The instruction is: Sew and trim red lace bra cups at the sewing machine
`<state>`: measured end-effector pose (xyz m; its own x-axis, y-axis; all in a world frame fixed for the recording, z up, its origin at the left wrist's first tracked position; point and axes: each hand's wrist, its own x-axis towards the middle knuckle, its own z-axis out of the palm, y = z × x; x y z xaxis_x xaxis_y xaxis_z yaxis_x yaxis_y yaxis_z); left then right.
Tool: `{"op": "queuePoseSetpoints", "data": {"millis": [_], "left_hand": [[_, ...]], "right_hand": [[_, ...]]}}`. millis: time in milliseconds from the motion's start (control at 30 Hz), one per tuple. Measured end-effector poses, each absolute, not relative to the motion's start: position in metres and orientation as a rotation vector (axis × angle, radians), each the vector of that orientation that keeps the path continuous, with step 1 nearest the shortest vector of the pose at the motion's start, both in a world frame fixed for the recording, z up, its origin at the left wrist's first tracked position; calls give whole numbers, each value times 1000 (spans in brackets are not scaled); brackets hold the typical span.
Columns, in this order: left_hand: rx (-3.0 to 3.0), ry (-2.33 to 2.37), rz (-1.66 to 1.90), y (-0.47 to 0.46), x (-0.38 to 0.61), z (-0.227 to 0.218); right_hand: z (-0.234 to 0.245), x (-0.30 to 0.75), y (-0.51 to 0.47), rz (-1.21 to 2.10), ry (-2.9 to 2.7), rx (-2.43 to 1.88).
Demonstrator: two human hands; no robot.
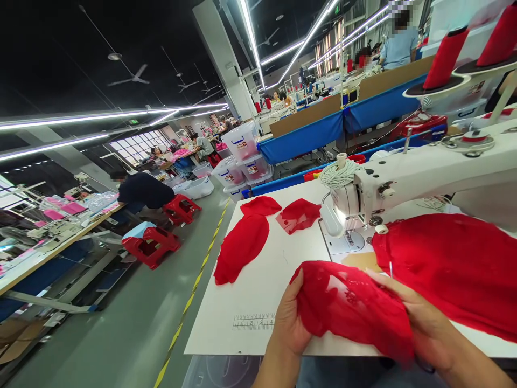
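A piece of red lace fabric (351, 304) lies across both my hands at the near edge of the white sewing table (258, 302). My left hand (288, 323) grips its left edge, thumb up along the cloth. My right hand (416, 315) is closed over its right side, fingers lying on top. A white sewing machine (424, 178) stands just behind, with its needle area (377, 229) above a larger heap of red fabric (452, 264) to the right.
More red cut pieces lie on the table's far left: a long one (240, 248), a small one (260, 206) and a sheer one (298, 214). Red thread cones (444, 56) sit above the machine. Red stools (151, 245), stacked plastic bins (242, 156) and seated workers fill the aisle at left.
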<state>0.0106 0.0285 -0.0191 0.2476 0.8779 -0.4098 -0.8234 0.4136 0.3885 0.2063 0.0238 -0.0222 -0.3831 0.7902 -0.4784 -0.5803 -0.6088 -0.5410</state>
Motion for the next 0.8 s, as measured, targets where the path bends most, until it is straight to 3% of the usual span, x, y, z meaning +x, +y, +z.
{"op": "queuePoseSetpoints", "data": {"millis": [167,400,667,800], "left_hand": [[83,498,1209,31,12,-22],[172,498,1184,31,30,-22],[61,623,1174,35,42,-18],[26,623,1157,37,45,-23]], "right_hand": [[-26,200,12,2096,-249,-733],[-9,187,-2,1914,-554,-909],[-57,204,12,1964,-722,-887],[-54,212,11,1844,-661,-977]]}}
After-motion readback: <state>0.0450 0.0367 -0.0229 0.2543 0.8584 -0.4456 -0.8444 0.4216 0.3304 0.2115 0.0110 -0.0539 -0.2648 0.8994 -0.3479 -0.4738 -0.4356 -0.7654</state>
